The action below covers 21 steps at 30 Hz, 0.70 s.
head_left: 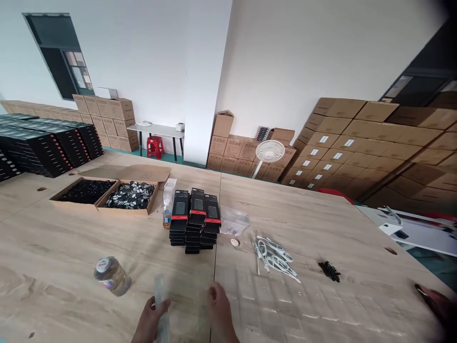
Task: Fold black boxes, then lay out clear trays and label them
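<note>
The left hand (149,317) pinches a clear plastic strip (160,287) between thumb and fingers, at the lower edge of the frame, left of centre. The strip is long, narrow, colourless and see-through, with pale glints along it. Just right of bottom centre, the right hand (220,308) curls its fingers; whether it grips anything cannot be told.

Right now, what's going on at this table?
A person's left hand grips a clear plastic piece over the table. The right hand is curled nearby; whether it holds anything is unclear. Black boxes stand stacked ahead, with white cables to their right and a jar to their left.
</note>
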### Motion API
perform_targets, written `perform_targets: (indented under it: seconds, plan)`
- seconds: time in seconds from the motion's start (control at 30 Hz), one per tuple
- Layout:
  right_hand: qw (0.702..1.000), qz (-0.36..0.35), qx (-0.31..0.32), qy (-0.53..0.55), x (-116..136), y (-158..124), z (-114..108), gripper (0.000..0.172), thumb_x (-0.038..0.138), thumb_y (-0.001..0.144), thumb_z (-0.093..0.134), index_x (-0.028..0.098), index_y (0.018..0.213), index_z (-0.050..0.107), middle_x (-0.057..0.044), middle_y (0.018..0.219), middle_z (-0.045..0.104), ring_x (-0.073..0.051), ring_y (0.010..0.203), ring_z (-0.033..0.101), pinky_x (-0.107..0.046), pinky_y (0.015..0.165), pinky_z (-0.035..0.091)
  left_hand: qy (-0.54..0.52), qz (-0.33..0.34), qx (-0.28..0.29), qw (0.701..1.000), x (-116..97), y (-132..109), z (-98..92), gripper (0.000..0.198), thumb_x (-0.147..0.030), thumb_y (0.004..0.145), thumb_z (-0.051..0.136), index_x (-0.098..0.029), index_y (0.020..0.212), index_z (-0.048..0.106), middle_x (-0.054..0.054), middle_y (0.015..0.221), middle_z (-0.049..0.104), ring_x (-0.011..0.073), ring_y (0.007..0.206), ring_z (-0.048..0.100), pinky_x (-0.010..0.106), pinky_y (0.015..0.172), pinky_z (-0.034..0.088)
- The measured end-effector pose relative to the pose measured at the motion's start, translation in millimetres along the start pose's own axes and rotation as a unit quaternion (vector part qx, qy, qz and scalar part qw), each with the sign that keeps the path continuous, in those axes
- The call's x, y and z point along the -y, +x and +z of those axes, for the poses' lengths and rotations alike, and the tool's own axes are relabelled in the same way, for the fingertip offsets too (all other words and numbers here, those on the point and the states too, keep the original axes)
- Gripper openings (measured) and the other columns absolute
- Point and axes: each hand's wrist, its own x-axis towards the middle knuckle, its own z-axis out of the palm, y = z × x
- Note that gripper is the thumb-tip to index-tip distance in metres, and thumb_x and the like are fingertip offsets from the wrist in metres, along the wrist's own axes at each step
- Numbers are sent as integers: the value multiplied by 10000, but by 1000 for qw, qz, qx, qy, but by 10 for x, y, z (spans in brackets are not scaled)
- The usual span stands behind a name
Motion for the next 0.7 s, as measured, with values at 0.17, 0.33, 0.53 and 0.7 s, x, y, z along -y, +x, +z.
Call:
perform_targets:
  seconds: [0.17, 0.33, 0.53, 0.7]
  plan:
    - [992, 18, 116, -53, -22, -457, 735, 77, 218, 582, 637, 191, 635, 685, 5, 626, 617, -190, 658, 573, -290, 651, 412, -41, 3, 143, 989, -99, 14, -122, 443, -511, 512, 807, -168, 745, 650, 28, 643, 644, 235, 654, 633, 339, 635, 490]
    - [991, 30, 133, -21, -34, -525, 1105, 202, 372, 703, 642, 175, 666, 665, -3, 642, 602, -159, 650, 544, -287, 677, 429, -63, -14, 232, 971, -243, 30, -211, 401, -502, 538, 803, -159, 681, 651, 36, 609, 631, 214, 613, 614, 329, 617, 477]
    - [996, 27, 1, -85, -131, -269, 935, 305, 460, 787, 484, 199, 671, 589, -37, 645, 552, -207, 646, 546, -340, 648, 442, 3, -36, 136, 990, -416, 241, -336, 412, -484, 539, 786, -173, 758, 628, 45, 642, 648, 259, 651, 649, 369, 628, 504]
    - [958, -60, -90, -264, -163, -240, 664, 374, 197, 695, 559, 194, 1048, 684, -158, 1133, 618, -346, 1103, 527, -452, 954, 371, 60, -28, 56, 996, -488, 507, -494, 469, -409, 427, 837, -215, 757, 565, 49, 749, 679, 358, 901, 669, 434, 777, 505]
